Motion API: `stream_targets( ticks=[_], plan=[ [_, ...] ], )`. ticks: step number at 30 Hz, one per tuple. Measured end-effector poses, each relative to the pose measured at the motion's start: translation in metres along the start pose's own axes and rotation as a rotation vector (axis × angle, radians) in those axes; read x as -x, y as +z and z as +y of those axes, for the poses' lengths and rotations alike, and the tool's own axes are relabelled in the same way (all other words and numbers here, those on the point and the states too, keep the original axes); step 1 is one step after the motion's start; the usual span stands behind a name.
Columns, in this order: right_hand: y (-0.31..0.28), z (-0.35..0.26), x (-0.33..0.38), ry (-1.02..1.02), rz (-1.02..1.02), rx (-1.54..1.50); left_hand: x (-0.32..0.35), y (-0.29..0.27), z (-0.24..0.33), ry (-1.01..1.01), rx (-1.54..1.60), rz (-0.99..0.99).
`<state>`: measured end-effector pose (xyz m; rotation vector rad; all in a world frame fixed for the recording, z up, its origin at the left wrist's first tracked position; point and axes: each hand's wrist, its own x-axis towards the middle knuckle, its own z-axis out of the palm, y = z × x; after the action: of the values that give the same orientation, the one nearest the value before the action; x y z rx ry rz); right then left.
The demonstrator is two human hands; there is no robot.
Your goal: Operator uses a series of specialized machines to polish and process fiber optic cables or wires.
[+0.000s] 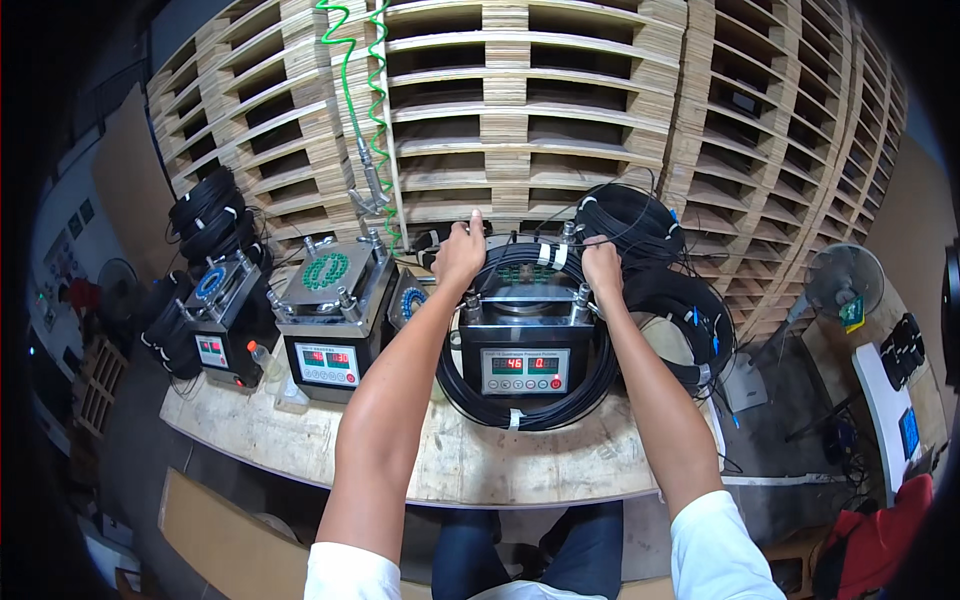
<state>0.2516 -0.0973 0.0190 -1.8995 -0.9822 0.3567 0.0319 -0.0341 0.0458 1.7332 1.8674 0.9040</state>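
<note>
A coil of black cable, bound with white tape, hangs around the front of a polishing machine with a lit red display. My left hand is at the coil's upper left, fingers curled and one digit pointing up; what it pinches is hidden. At the upper right of the coil, my right hand is closed on black cable, its fingertips near the machine's top. Between the hands, the machine's top plate carries green fittings, partly hidden behind the coil. A thin strand crosses above it.
Left of me stand a second machine with a ring of green fittings and a smaller one with a blue ring. A bottle is between them. More cable coils lie right. Pallets rise behind; a fan stands right.
</note>
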Motion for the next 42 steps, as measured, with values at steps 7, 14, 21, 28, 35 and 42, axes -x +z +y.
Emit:
stream_targets(
  ticks=[7,14,21,28,35,42],
  plan=[
    [0.002,0.006,-0.006,-0.010,-0.038,0.000,-0.004,0.003,0.001,0.019,-0.007,-0.066],
    [0.003,0.001,-0.002,0.008,-0.048,0.033,-0.038,0.024,-0.026,0.101,0.026,-0.103],
    [0.011,0.009,-0.016,0.013,-0.107,0.049,-0.032,0.020,-0.007,0.005,-0.048,-0.049],
    [0.009,0.011,-0.009,-0.030,-0.082,0.001,-0.034,0.020,-0.013,-0.041,0.006,-0.098],
    [-0.001,-0.002,0.001,-0.003,-0.055,0.066,-0.042,0.023,-0.015,-0.018,0.026,-0.159],
    [0.001,0.002,-0.005,0.026,-0.109,0.046,-0.024,0.013,-0.003,-0.037,0.001,-0.128]
  ],
)
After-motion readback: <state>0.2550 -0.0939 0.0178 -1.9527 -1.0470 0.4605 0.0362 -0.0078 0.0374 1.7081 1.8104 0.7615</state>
